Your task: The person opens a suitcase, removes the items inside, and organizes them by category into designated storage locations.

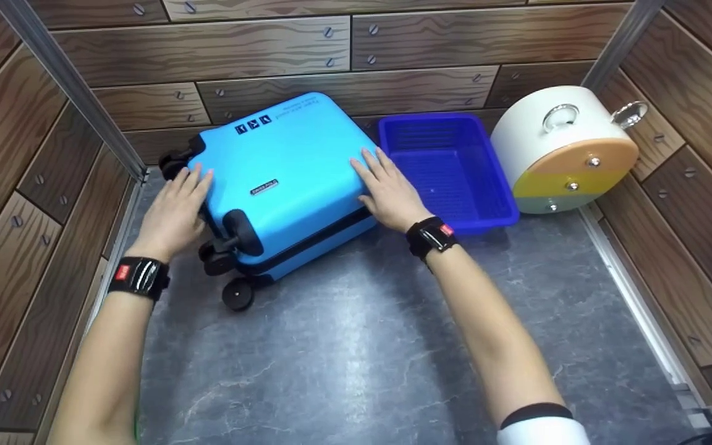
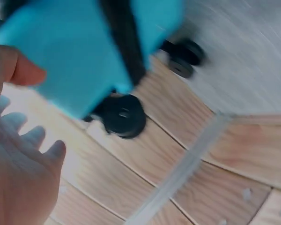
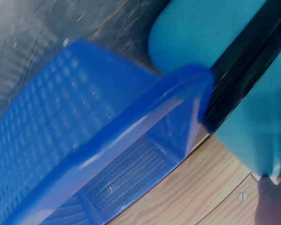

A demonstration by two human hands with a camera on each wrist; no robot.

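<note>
The left hand (image 1: 173, 210) is at the wheeled end of the blue hard-shell suitcase (image 1: 306, 161), its fingers extended and slightly parted, gripping nothing. The right hand (image 1: 393, 194) rests near the suitcase's opposite end, fingers extended over the top edge and not curled round anything.

The suitcase lies on its broad side on the gray marbled floor (image 1: 331, 346), between the hands; whether every wheel (image 1: 237, 294) bears on the floor, I cannot tell. Just beside its right-hand end is the blue plastic basket (image 1: 499, 170); whether they touch is unclear. Farther right of the suitcase stands the white drum-shaped organizer (image 1: 569, 154) with orange, yellow and green drawer fronts. Behind the suitcase rises the plank-patterned wall (image 1: 269, 49).

With extended fingers on a smooth shell, a lift could slip, I judge. A push rightward from the suitcase could shove the basket into the organizer, while rolling wheels could swing the suitcase askew.
</note>
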